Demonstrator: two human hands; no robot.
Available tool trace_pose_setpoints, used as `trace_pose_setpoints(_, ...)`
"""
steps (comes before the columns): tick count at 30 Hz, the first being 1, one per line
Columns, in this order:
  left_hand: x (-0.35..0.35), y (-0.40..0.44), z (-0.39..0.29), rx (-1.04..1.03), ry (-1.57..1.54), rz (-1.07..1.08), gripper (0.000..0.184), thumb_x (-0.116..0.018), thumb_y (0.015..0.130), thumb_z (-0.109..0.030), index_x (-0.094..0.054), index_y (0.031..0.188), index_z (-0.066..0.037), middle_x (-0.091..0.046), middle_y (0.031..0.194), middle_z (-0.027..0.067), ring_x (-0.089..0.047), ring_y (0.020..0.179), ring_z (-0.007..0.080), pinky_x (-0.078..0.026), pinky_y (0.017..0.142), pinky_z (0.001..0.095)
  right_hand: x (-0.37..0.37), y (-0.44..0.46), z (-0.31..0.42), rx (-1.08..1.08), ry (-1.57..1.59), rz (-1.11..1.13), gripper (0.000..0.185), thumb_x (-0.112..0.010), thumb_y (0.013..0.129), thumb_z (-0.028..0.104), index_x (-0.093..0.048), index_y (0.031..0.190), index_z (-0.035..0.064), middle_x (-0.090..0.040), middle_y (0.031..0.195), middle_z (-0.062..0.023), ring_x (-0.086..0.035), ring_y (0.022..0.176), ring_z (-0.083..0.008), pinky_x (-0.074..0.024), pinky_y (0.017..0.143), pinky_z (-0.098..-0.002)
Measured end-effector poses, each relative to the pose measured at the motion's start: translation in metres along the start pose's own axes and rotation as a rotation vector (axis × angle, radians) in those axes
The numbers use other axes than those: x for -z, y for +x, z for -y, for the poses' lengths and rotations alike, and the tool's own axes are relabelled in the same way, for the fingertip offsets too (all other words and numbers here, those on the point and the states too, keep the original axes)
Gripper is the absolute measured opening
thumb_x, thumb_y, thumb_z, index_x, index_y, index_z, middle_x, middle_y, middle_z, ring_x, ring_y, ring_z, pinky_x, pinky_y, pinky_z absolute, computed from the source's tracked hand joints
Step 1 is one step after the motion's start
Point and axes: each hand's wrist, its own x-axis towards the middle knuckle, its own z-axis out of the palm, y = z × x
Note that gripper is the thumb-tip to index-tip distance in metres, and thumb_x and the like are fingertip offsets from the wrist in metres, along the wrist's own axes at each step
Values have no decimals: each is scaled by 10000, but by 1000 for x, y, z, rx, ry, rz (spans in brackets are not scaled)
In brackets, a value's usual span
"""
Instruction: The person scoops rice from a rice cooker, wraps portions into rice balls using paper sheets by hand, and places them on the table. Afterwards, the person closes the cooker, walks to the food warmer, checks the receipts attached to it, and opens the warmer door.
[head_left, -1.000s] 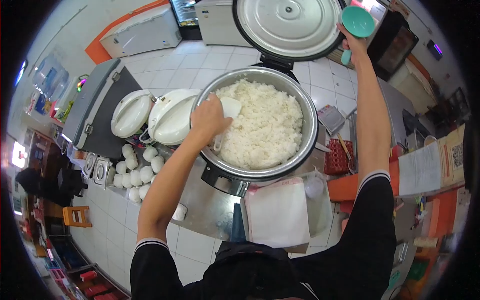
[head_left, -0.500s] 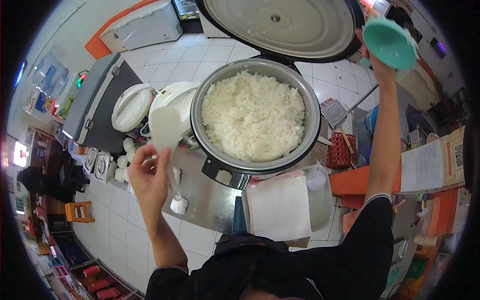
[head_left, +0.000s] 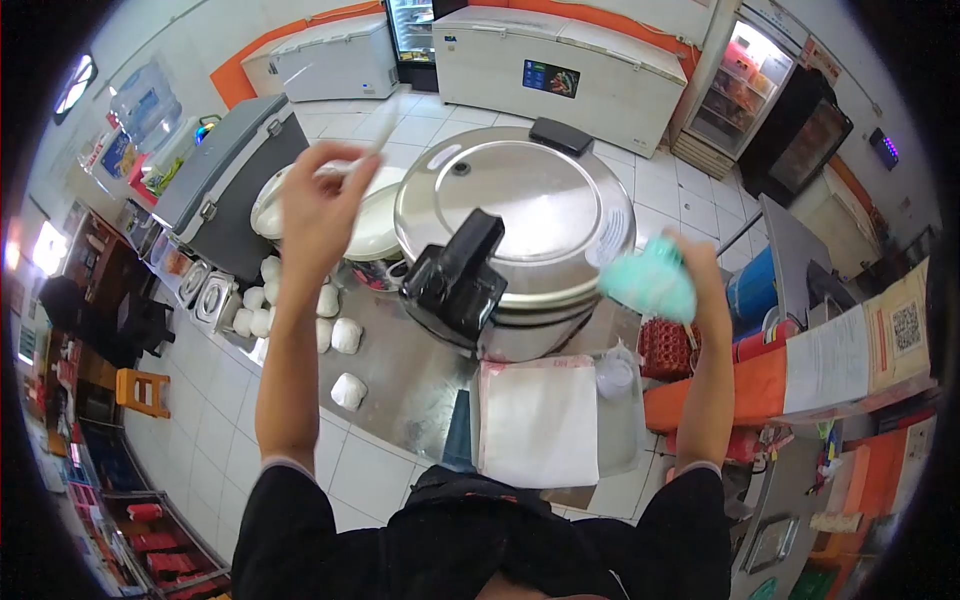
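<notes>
A large rice cooker stands in the middle of the metal table, its silver lid (head_left: pixel 530 205) down over the pot and its black latch towards me. No rice shows inside it. My left hand (head_left: pixel 325 205), raised left of the cooker, grips the handle of a pale rice paddle (head_left: pixel 378 132) whose blade is blurred. At the cooker's right side, my right hand (head_left: pixel 703 268) is closed on a green scoop (head_left: pixel 648 282), smeared by motion. White wrapped balls (head_left: pixel 346 336) lie left of the cooker, and a stack of white paper (head_left: pixel 538 420) lies in front of it.
White lidded pots (head_left: pixel 375 225) and a grey cooler box (head_left: pixel 235 170) stand on the left. To the right are a red basket (head_left: pixel 668 348), an orange ledge (head_left: pixel 720 388) and a blue drum (head_left: pixel 752 286). White chest freezers (head_left: pixel 560 75) line the far wall.
The cooker's lid has swung from open to closed, covering the rice. My right hand has come down with the green scoop. The paddle has risen in my left hand.
</notes>
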Motion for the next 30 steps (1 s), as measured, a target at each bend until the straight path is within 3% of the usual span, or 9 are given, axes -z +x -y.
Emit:
trace_pose_setpoints(3,-57,35,30,-257,166,189,248,-776,784,-239,-735,932,-43,-670,953,180,-670,887,262,-544,742,334,-10,39,4,102,29,-299,359,-688,788,135,-567,1090,-17,-679,922,-213,-668,886,-391,-515,776,-404)
trace_pose_setpoints(5,-91,49,61,-314,378,267,280,-781,764,-262,-746,959,-64,-692,997,162,-684,834,274,-544,777,357,-36,67,13,-344,-62,-172,398,-645,797,100,-513,1146,-39,-644,967,-281,-631,956,-445,-494,835,-476)
trace_pose_setpoints(11,-108,23,60,-208,423,374,295,-728,784,-254,-739,1006,-60,-701,903,219,-690,871,287,-533,788,386,-94,90,-2,-202,-288,-87,349,-587,802,94,-517,1116,-40,-609,1066,-325,-580,1037,-472,-460,884,-530)
trace_pose_setpoints(16,-33,-24,16,-167,355,190,276,-699,828,-180,-708,1048,-14,-710,990,177,-694,904,259,-528,830,349,-60,61,45,3,-295,-398,485,-649,850,165,-510,1248,-75,-580,1195,-270,-573,1101,-394,-428,988,-468)
trace_pose_setpoints(20,46,-135,49,-191,-262,-630,247,-648,893,-51,-614,1134,-9,-664,1026,60,-646,874,113,-505,772,245,-55,-6,115,-5,127,-751,289,-619,907,134,-583,1110,-68,-641,1030,-187,-630,958,-269,-499,864,-352)
trace_pose_setpoints(23,94,-274,148,255,18,-942,253,-631,922,-75,-573,1159,-11,-630,1023,45,-598,829,92,-490,750,228,-109,-90,69,348,527,-893,163,-596,906,29,-583,1041,-61,-622,939,-155,-623,921,-222,-509,824,-308)
trace_pose_setpoints(25,116,-398,217,607,-50,-937,276,-621,934,-108,-556,1184,-9,-615,1036,61,-580,812,108,-487,740,239,-167,-151,42,-352,-52,-1104,187,-584,904,17,-554,1070,-63,-614,956,-162,-619,893,-248,-514,812,-334)
trace_pose_setpoints(28,153,-697,325,1181,204,-736,279,-664,866,-152,-611,1087,10,-654,962,111,-622,853,201,-517,775,332,-244,-268,-15,-586,-423,-1167,267,-573,928,102,-515,1133,-58,-601,1051,-194,-611,927,-317,-513,824,-401)
trace_pose_setpoints(30,199,-844,294,1538,665,-199,321,-689,815,-182,-626,1076,-8,-668,964,148,-651,866,251,-526,781,382,-268,-289,63,-774,-436,-974,320,-602,917,138,-520,1161,-52,-599,1062,-203,-610,954,-349,-512,851,-421)
